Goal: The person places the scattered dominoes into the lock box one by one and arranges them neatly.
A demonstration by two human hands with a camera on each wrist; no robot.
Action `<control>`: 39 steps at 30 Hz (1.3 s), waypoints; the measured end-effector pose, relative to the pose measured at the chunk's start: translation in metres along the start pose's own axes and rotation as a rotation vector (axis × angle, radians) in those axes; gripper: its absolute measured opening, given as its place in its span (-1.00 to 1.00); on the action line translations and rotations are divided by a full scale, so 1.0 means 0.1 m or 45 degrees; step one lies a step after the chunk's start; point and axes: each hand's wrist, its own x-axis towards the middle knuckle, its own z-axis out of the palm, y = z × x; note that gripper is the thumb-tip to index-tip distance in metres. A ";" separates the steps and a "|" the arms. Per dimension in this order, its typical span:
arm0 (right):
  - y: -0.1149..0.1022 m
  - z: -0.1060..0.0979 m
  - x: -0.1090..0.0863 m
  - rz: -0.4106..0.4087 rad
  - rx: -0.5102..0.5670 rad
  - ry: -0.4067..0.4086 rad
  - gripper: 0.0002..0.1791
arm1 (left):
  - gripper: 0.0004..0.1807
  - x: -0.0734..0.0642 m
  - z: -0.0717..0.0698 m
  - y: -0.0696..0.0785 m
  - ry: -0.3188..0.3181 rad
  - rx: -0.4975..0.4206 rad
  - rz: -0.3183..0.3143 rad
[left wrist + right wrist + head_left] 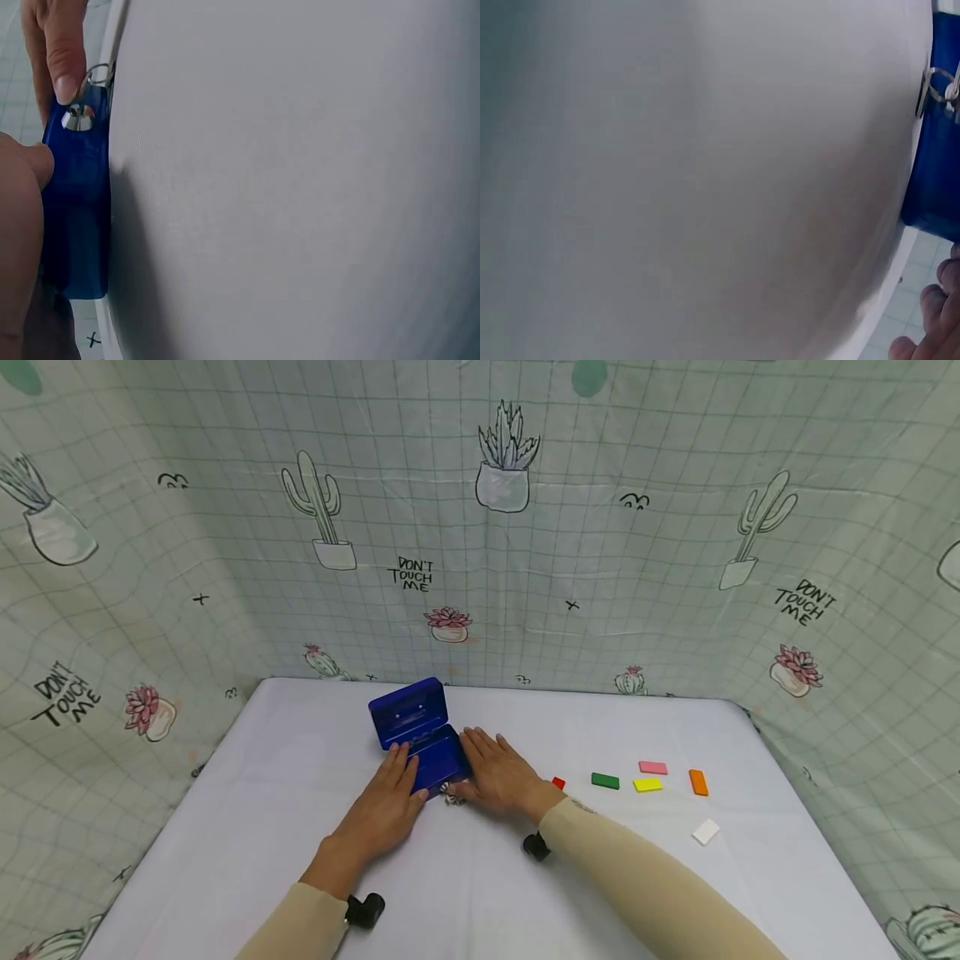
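A blue cash box point(441, 762) stands with its lid point(408, 714) raised at the back. Along its left side lies my left hand point(381, 806), fingers stretched forward and thumb at the front face. My right hand point(501, 777) rests against the right side, its fingers extended and its thumb near the lock. From the front hang keys on a ring point(452, 795). In the left wrist view, the silver lock point(78, 118) shows on the box front, just below the right thumb point(67, 82). The right wrist view catches the key ring point(939, 84) and part of the box.
Right of the hands lie small coloured blocks: red point(558, 783), green point(605, 781), pink point(652, 767), yellow point(648, 785), orange point(698, 782) and white point(706, 832). All stand on a white-covered table point(225, 827), with a patterned cloth point(540, 560) hanging behind it.
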 end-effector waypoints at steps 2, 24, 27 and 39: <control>-0.02 0.00 -0.04 -0.001 -0.030 0.007 0.02 | -0.25 -0.02 0.01 0.01 0.028 0.004 0.003; -0.25 0.09 -0.63 0.055 -0.166 0.084 0.00 | -0.05 -0.10 0.02 0.07 -0.031 -0.132 -0.032; -0.24 0.10 -0.72 0.058 -0.155 0.107 -0.02 | -0.06 -0.09 0.04 0.08 -0.057 -0.154 0.012; -0.21 0.08 -1.10 0.122 -0.085 0.126 -0.02 | -0.06 -0.06 0.09 0.24 -0.134 -0.205 0.097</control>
